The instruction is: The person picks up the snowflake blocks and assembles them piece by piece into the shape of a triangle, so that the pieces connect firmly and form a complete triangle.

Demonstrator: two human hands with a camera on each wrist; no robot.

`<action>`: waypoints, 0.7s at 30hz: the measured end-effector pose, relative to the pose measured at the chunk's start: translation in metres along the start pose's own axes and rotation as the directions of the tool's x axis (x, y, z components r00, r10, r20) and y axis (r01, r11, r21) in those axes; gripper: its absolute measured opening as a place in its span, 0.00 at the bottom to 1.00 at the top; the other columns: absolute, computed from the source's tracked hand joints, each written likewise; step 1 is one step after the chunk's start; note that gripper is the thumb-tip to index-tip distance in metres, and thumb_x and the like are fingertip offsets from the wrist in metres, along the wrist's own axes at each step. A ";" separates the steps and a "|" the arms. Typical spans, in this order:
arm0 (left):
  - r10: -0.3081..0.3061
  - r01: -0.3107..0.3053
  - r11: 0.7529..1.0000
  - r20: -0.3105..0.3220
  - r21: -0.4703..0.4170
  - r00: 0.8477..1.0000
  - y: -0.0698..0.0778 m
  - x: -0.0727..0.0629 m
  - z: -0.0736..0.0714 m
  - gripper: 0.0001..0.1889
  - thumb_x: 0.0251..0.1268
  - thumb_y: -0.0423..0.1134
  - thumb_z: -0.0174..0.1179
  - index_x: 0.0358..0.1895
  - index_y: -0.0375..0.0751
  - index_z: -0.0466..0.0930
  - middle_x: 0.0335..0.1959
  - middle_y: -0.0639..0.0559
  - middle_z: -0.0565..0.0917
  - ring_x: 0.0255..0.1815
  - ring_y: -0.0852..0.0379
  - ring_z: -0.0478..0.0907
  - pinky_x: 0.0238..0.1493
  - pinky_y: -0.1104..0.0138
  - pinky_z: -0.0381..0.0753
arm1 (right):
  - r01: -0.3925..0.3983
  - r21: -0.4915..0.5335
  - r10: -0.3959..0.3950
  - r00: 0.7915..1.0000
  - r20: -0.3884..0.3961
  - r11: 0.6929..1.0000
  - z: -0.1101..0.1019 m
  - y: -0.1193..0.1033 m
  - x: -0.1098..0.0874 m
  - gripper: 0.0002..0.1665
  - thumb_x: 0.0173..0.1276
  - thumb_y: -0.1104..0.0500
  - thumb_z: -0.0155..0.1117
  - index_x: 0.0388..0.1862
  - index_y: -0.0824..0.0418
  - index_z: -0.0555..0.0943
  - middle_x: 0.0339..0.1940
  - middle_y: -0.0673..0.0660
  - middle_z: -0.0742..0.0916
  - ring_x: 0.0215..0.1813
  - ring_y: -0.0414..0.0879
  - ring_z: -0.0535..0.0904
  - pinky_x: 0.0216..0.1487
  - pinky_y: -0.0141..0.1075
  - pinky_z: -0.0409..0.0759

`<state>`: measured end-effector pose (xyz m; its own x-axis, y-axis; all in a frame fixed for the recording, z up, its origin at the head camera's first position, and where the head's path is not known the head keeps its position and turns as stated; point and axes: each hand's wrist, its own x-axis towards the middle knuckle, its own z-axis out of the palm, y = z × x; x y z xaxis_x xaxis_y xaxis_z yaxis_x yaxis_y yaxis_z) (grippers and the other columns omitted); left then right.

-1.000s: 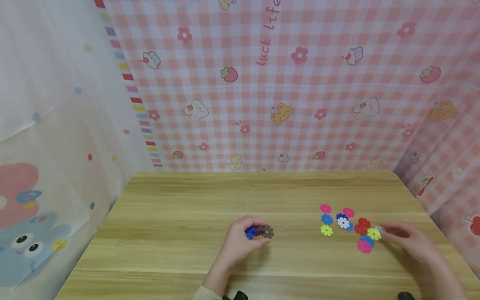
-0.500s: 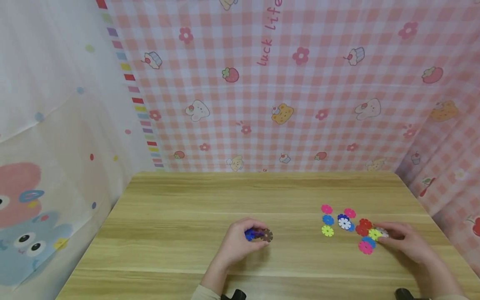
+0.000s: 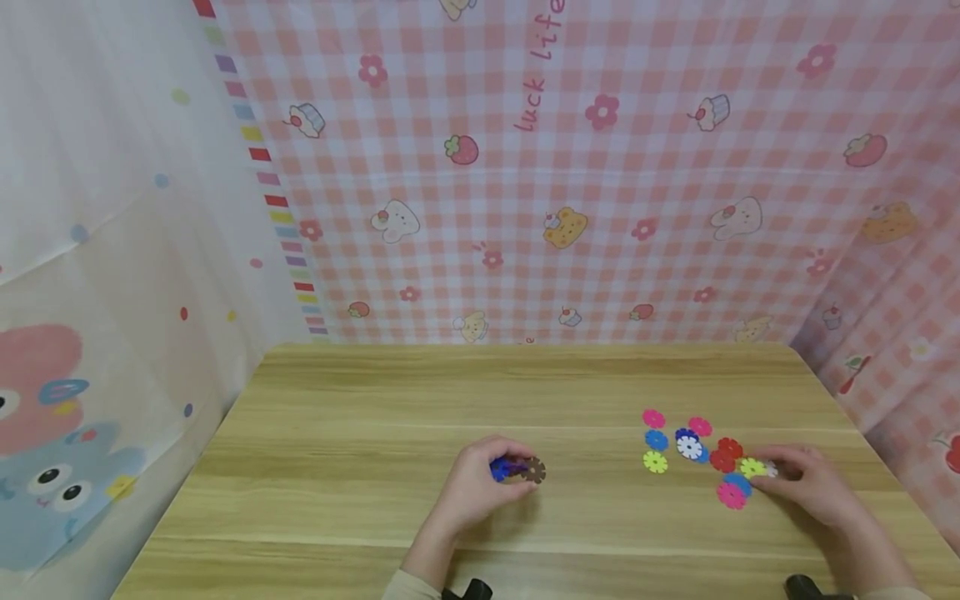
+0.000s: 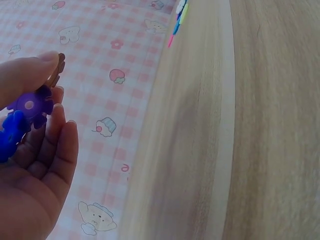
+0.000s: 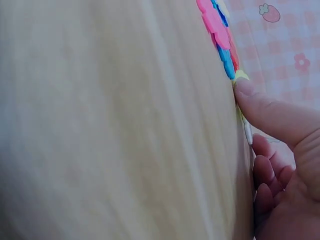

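In the head view my left hand (image 3: 476, 479) holds a small chain of joined snowflake discs. A brown disc (image 3: 533, 471) is pinched between thumb and fingertips, with a purple disc (image 4: 31, 106) and a blue disc (image 4: 11, 135) nearer the palm. Over at the right, my right hand (image 3: 813, 487) has thumb and index finger around the edges of a yellow snowflake disc (image 3: 752, 468). A white disc (image 5: 248, 131) lies under the right fingers, mostly covered in the head view. Red discs (image 3: 726, 455) lie just left of the yellow one.
Other flat snowflake discs lie loose on the wooden table (image 3: 375, 417): a pink disc (image 3: 732, 495) over a blue one, a white disc (image 3: 689, 447) over blue ones, and a column with a yellow disc (image 3: 655, 462) at its near end. A checked curtain (image 3: 480, 208) hangs behind.
My right thumb and finger have come in around the yellow disc, which has shifted slightly right over the white one. The left hand stays nearly still with its joined discs.
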<state>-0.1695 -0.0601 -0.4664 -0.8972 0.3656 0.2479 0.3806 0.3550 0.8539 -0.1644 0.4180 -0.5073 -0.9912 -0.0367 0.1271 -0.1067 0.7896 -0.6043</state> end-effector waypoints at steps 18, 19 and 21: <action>-0.060 0.059 0.997 -0.016 -0.057 0.998 -0.001 0.000 0.001 0.18 0.49 0.36 0.77 0.46 0.45 0.86 0.42 0.57 0.85 0.44 0.59 0.81 0.52 0.67 0.79 | -0.117 0.205 0.134 0.988 -0.074 0.972 -0.009 -0.026 -0.011 0.16 0.72 0.56 0.64 0.45 0.70 0.81 0.32 0.41 0.85 0.35 0.27 0.73 0.33 0.24 0.72; -0.065 0.064 0.996 -0.015 -0.059 0.998 -0.001 0.000 0.001 0.18 0.49 0.36 0.77 0.46 0.45 0.86 0.42 0.57 0.85 0.44 0.59 0.81 0.52 0.67 0.79 | -0.116 0.206 0.133 0.989 -0.070 0.972 -0.008 -0.034 -0.010 0.18 0.72 0.56 0.64 0.47 0.72 0.80 0.33 0.43 0.85 0.36 0.27 0.74 0.35 0.24 0.72; -0.071 0.070 0.996 -0.016 -0.059 0.997 -0.001 0.000 0.002 0.18 0.49 0.36 0.77 0.46 0.45 0.86 0.42 0.57 0.85 0.44 0.59 0.81 0.52 0.67 0.79 | -0.105 0.205 0.121 0.991 -0.064 0.973 -0.005 -0.050 -0.008 0.18 0.72 0.55 0.65 0.47 0.72 0.80 0.34 0.47 0.85 0.36 0.29 0.75 0.35 0.24 0.73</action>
<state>-0.1694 -0.0591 -0.4680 -0.9253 0.3258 0.1939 0.3031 0.3280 0.8947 -0.1504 0.3820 -0.4745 -0.9897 0.0984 0.1036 -0.0156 0.6463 -0.7630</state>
